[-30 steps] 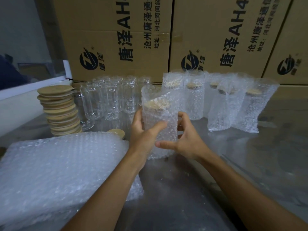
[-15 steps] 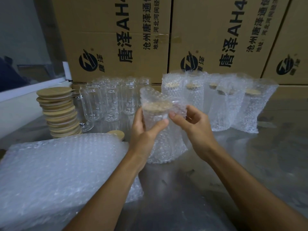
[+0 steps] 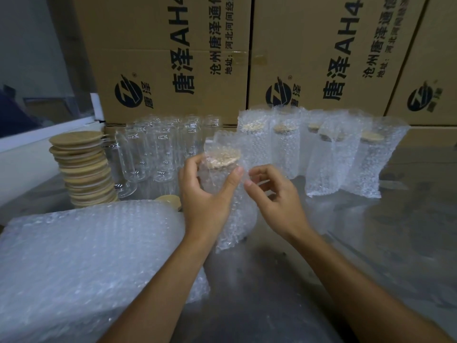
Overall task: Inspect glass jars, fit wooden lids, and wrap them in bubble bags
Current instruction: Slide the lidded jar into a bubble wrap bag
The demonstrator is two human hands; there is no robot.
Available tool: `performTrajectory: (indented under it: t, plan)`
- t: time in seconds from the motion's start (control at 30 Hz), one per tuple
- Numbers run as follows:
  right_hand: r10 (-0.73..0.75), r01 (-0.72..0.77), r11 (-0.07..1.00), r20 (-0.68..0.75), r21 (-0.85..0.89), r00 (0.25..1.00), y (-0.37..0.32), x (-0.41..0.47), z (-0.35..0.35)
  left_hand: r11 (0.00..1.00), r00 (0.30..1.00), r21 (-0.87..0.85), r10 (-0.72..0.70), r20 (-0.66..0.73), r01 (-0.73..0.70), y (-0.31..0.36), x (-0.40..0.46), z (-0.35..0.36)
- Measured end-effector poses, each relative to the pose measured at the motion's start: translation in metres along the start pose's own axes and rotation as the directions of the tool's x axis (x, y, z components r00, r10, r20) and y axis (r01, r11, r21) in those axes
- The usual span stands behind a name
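Observation:
A glass jar with a wooden lid (image 3: 223, 156) stands inside a bubble bag (image 3: 235, 219) at the middle of the steel table (image 3: 272, 280). My left hand (image 3: 205, 194) grips the bagged jar just below the lid. My right hand (image 3: 274, 194) pinches the loose bag edge on the jar's right side. Bare glass jars (image 3: 148, 154) stand behind to the left. Beside them is a stack of wooden lids (image 3: 82, 169). Several wrapped jars (image 3: 321, 154) line the back right.
A thick pile of flat bubble bags (image 3: 86, 263) lies at the front left. One loose lid (image 3: 170, 200) peeks out behind it. Printed cardboard boxes (image 3: 173, 58) wall off the back of the table.
My right hand has come off the jar's side and risen to pinch the bag's edge near the top. The bag's mouth has folded lower over the lid.

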State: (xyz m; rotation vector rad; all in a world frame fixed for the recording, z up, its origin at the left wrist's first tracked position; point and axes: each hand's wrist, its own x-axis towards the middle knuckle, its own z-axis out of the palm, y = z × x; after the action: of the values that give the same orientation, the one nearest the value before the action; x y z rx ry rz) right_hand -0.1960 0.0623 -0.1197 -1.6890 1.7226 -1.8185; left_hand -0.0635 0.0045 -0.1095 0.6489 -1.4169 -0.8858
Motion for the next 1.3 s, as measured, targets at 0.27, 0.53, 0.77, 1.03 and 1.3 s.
performTrajectory:
  t: [0.27,0.53,0.77,1.03,1.3]
  plan:
    - [0.056,-0.065,0.996,0.13,0.061,0.99,0.004,-0.007,0.006,1.0,0.998,0.001,0.016,0.059,-0.016,0.004,-0.003,0.001]
    - [-0.04,0.04,0.999,0.062,0.006,0.997,0.004,-0.008,0.013,0.994,0.991,0.105,-0.04,0.126,0.026,0.003,-0.005,0.003]
    - [0.039,-0.015,0.995,0.254,-0.095,0.966,0.019,-0.009,0.014,0.991,0.999,0.13,-0.043,-0.01,0.044,0.008,0.002,0.009]
    - [0.268,-0.266,0.951,-0.009,-0.155,0.963,0.043,-0.004,0.006,0.973,0.985,0.233,-0.043,0.165,0.003,0.012,0.022,0.032]
    - [0.353,-0.429,0.867,-0.296,-0.253,0.888,0.075,0.027,-0.013,0.83,0.876,0.526,-0.102,0.472,-0.187,-0.006,0.049,-0.002]
